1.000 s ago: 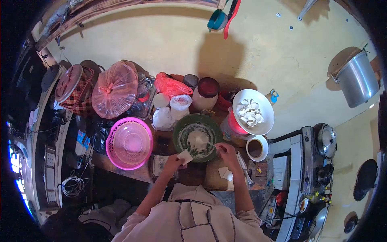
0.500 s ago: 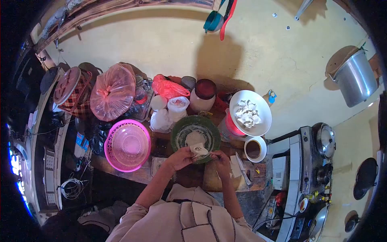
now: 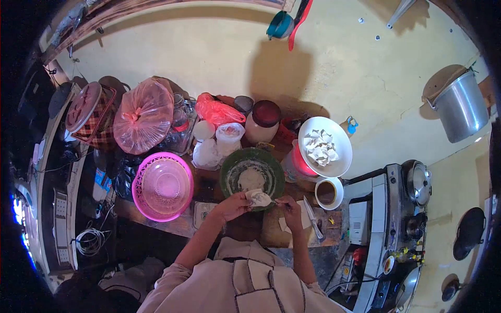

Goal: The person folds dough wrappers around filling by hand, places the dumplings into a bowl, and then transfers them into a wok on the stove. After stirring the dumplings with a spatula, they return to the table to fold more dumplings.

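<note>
The left hand (image 3: 233, 204) holds a white wrapper (image 3: 258, 197) with filling over the near rim of the green bowl (image 3: 252, 177); the right hand (image 3: 290, 208) touches it with a small utensil.

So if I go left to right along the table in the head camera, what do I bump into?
Pink basket → green bowl → white plate of folded pieces → brown-filled cup → stove.
</note>
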Tool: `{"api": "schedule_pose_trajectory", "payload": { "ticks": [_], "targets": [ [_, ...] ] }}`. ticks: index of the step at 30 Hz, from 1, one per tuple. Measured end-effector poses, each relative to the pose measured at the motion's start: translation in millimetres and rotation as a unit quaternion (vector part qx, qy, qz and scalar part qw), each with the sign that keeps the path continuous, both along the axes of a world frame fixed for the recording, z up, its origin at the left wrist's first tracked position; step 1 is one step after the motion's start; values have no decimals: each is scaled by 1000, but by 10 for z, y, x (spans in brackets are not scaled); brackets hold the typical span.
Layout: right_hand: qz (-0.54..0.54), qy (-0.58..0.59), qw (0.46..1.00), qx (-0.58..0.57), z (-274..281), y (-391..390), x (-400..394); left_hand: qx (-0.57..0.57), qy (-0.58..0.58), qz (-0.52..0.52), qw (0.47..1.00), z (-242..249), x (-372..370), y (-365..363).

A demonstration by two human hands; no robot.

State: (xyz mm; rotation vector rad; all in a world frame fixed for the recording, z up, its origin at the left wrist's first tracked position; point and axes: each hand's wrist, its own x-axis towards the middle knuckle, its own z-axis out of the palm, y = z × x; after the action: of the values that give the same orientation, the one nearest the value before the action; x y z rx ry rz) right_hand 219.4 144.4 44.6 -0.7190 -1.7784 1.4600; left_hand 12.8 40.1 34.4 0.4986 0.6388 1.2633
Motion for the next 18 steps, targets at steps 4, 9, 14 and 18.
{"api": "schedule_pose_trajectory", "payload": {
  "ticks": [4, 9, 14, 18],
  "targets": [
    [21, -59, 996, 57, 183, 43, 72, -33, -29, 24, 999, 44, 46, -37],
    [4, -64, 997, 47, 362, 42, 123, -3, 211, 37, 977, 445, 73, -85],
    [4, -85, 985, 149, 627, 90, 163, -41, 152, 46, 986, 458, 90, -81],
    [-17, -93, 980, 173, 580, 183, 298, -69, 38, 100, 992, 328, 119, -84]
  ]
}}
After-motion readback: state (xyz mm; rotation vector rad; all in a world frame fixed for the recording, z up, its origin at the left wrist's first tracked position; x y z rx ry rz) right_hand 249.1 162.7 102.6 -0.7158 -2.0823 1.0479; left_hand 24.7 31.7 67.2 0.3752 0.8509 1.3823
